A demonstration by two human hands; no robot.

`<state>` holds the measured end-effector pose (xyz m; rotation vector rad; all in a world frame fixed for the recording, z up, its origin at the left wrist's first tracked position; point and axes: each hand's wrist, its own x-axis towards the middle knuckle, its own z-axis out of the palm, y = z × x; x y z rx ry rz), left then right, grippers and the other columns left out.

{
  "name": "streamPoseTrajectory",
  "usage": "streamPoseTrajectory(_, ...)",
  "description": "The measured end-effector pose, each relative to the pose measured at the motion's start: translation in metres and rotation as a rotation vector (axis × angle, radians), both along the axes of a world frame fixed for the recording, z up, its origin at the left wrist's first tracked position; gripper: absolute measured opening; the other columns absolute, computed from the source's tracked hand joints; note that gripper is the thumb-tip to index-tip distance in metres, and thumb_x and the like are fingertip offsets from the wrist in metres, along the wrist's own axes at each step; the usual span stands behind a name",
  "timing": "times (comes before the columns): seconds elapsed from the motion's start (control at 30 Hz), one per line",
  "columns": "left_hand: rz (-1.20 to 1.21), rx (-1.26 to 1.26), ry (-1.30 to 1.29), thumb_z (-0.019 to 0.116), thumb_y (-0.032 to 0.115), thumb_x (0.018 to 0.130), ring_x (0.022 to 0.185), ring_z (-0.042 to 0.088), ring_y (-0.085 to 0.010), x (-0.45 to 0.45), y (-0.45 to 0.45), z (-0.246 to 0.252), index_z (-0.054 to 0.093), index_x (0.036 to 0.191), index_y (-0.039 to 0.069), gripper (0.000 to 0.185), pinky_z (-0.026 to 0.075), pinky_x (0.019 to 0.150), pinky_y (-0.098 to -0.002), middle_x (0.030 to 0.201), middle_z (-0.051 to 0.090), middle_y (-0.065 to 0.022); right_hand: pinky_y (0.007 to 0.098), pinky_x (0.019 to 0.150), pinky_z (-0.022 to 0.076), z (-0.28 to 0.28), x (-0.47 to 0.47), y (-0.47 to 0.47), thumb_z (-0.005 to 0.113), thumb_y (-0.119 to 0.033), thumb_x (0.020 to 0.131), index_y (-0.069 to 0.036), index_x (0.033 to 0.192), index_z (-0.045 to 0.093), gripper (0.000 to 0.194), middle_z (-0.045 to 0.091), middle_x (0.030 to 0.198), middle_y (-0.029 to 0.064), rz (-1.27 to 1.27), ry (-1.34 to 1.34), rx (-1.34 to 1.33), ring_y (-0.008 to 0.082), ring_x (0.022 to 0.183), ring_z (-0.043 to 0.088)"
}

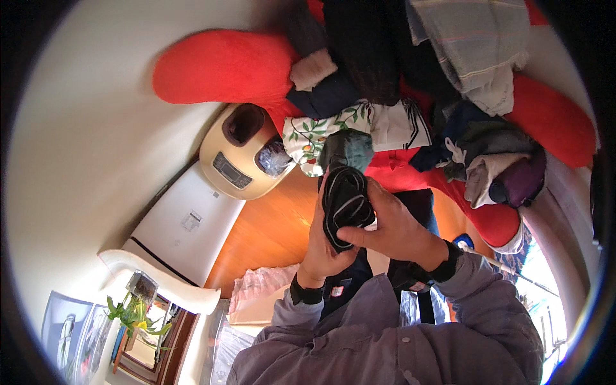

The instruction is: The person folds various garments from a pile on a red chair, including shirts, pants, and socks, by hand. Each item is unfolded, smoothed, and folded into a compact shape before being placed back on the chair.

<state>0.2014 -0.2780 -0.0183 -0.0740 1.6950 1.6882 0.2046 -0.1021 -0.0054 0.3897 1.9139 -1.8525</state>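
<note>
Between my two hands, in front of my chest, is a rolled black fabric bundle with thin light edging (347, 207). My left hand (315, 245) supports it from the left and below. My right hand (392, 228) grips its right side, the thumb lying across the lower part. Just beyond the bundle sits a dark green folded cloth (347, 147). Behind that lie a white cloth with a leaf print (308, 137) and a white folded cloth with black stripes (397, 126), on a red padded seat (404, 173).
Dark clothes (370, 53), a grey striped cloth (481, 43) and a heap of mixed garments (500, 154) cover the red seat. To the left stand a cream appliance with two openings (231, 166), a white cabinet (185, 224) and a potted plant (134, 310). A thin pole (505, 268) is at the right.
</note>
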Motion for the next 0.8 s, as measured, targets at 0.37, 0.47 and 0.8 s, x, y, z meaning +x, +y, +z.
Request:
streamPoseTrajectory(0.37,0.091,-0.051,0.165,0.05,-0.002,0.079,0.087,0.054,-0.0078,-0.04,0.019,0.169,0.052,0.118,-0.003,0.039,0.045,0.076,-0.0222,0.098,0.062,-0.003,0.0215,0.073,0.0461,0.156,0.004,0.053,0.053,-0.016,0.094,0.003,0.121,0.054,0.033,0.063,0.09,0.0034,-0.109,0.014,-0.285,0.0057,0.081,0.053)
streamPoseTrajectory(0.47,0.006,-0.03,0.197,0.06,0.004,0.084,0.087,0.055,-0.0076,-0.045,0.023,0.22,0.051,0.115,0.0,0.033,0.044,0.077,-0.0215,0.097,0.061,-0.001,0.0205,0.074,0.046,0.2,0.01,0.059,0.054,-0.018,0.095,0.003,0.121,0.055,0.034,0.063,0.093,-0.0008,-0.163,-0.014,-0.501,0.0043,0.083,0.054)
streamPoseTrajectory(0.8,-0.36,-0.083,0.578,0.051,-0.002,0.076,0.08,0.052,-0.0077,-0.053,0.021,0.372,0.055,0.104,-0.001,0.028,0.044,0.073,-0.0221,0.089,0.059,-0.0017,0.0263,0.087,0.0468,0.311,0.05,0.097,0.053,-0.001,0.088,0.0,0.118,0.054,0.03,0.063,0.107,0.0063,-0.217,0.348,-0.204,0.0108,0.1,0.058)
